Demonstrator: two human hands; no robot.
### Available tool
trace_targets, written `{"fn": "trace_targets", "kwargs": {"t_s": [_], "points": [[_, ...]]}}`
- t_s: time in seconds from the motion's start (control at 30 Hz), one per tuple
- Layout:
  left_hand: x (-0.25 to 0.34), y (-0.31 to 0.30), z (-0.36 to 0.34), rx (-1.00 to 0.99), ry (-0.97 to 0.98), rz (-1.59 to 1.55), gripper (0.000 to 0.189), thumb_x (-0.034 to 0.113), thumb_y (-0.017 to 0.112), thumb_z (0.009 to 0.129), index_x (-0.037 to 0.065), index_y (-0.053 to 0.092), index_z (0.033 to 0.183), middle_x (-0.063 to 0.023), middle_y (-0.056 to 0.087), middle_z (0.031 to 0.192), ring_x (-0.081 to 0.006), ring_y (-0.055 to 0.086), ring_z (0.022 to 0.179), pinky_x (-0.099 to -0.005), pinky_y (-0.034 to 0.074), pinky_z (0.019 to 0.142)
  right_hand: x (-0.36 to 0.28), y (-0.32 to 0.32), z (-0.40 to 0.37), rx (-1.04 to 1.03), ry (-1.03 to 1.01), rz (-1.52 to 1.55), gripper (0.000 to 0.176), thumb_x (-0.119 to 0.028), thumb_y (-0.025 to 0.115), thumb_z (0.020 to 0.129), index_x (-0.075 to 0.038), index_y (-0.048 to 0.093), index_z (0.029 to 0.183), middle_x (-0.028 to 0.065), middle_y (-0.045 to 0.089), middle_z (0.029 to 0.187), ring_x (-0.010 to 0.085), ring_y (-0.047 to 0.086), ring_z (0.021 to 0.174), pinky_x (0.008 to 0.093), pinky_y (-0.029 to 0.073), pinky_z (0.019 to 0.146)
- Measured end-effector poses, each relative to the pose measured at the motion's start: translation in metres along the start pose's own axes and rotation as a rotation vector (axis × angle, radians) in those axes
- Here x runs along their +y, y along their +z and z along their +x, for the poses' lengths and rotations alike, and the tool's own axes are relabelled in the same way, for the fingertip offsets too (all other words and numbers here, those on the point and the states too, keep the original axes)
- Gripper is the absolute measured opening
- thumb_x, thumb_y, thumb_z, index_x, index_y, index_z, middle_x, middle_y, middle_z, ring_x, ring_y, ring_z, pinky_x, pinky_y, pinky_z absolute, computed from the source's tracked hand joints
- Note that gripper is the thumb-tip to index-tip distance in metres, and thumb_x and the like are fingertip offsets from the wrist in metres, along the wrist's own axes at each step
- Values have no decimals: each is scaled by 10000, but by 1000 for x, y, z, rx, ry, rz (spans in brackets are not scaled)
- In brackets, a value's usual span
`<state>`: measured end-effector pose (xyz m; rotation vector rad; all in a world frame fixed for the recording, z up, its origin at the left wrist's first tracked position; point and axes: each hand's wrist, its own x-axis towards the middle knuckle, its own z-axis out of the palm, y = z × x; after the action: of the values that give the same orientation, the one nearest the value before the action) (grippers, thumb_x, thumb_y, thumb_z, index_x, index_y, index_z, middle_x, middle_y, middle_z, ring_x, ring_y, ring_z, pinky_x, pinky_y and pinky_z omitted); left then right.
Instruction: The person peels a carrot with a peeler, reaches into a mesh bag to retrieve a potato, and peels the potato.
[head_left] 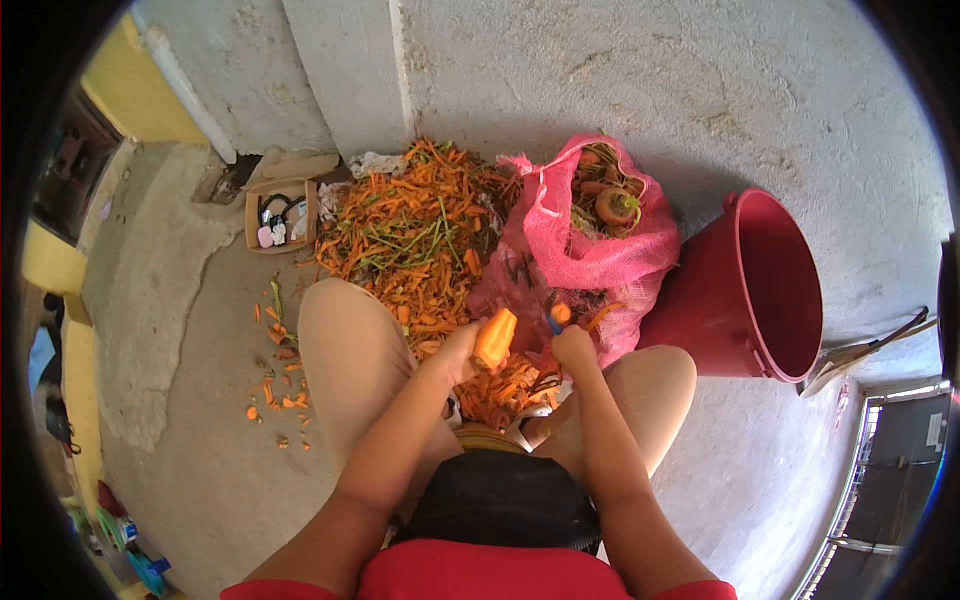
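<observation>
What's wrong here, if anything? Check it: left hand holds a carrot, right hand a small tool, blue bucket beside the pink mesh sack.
The bucket is red, not blue; the head view shows it. Otherwise right: left hand holds a carrot, right hand a small tool, red bucket beside the pink mesh sack.

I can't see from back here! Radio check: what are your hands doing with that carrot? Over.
Left hand gripping carrot. Right hand gripping small orange-topped tool. Nothing between them; peel pile just ahead.
</observation>
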<state>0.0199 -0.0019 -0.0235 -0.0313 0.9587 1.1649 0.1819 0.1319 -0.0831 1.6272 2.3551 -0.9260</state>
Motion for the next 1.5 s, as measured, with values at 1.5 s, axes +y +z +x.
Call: {"fn": "trace_targets", "kwargs": {"t_s": [1.5], "points": [[2,-3,13,137,678,578,321,159,566,764,44,451,1041,-56,512,929,-145,516,860,-275,404,756,-26,22,-17,-189,-162,134,285,-166,472,644,103,550,699,298,517,672,416,534,690,426,414,616]]}}
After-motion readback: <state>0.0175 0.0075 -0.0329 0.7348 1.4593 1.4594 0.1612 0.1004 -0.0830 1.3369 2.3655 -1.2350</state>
